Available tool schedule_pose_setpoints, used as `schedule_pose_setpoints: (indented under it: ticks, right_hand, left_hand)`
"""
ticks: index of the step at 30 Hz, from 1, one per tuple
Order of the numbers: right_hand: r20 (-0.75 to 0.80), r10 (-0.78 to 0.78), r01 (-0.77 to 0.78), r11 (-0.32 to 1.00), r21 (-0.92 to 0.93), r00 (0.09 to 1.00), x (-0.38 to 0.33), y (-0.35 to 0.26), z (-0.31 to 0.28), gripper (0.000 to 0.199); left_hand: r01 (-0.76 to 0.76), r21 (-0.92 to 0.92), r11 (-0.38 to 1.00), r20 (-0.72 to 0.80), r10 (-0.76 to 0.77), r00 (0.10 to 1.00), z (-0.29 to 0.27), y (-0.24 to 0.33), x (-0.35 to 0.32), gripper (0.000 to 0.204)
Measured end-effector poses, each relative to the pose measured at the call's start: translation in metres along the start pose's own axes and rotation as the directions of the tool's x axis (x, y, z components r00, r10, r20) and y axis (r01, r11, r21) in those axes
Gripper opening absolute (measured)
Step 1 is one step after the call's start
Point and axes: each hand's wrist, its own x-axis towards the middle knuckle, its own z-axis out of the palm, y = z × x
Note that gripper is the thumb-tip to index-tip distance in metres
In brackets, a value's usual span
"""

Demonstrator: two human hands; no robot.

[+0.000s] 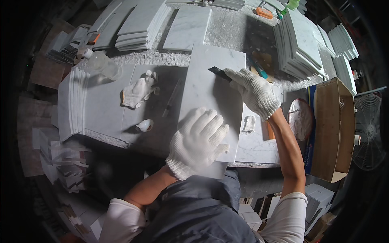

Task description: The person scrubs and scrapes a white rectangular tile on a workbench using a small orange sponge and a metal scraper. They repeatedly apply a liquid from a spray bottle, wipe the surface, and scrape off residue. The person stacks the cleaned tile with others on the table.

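A pale grey-veined marble tile (216,54) lies lengthwise in front of me, its near end jutting past the table's front edge. My left hand (198,141), in a white knit glove, rests flat on the near part of the tile with its fingers extended. The other hand, my right hand (257,93), is gloved too and closed around a flat black tool (219,73), whose exact kind I cannot make out. The tool's dark end points left over the tile's far half; whether it touches the surface is unclear.
Left of the tile lie a loose white glove (139,91), a small white piece (144,125) and a thin clear stick (172,97). A cardboard box (334,129) and a round dish of white paste (300,119) stand right. Tile stacks (298,44) line the back, and a fan (369,131) stands far right.
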Motion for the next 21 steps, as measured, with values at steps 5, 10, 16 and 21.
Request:
schedule_pose_setpoints:
  ticks: [5,10,16,21]
  right_hand:
    - [-0.029,-0.028,0.028,0.999,-0.020,0.999,-0.007,-0.004,0.002,0.036]
    - [0.077,0.063,-0.059,0.997,-0.057,0.995,-0.007,-0.010,-0.005,0.036]
    - [0.053,0.067,-0.065,0.997,-0.034,0.996,0.006,-0.011,-0.008,0.036]
    - [0.078,0.101,-0.100,0.995,-0.026,0.992,-0.008,-0.020,-0.007,0.036]
  left_hand:
    - [0.012,-0.011,1.000,-0.013,-0.012,1.000,0.000,0.001,-0.001,0.043]
    - [0.019,-0.034,0.999,-0.016,-0.020,1.000,0.004,0.000,-0.001,0.043]
    - [0.043,-0.019,0.999,0.009,-0.043,0.999,0.003,0.002,-0.006,0.042]
    - [0.070,-0.004,0.998,0.077,-0.070,0.995,0.001,0.001,-0.005,0.046]
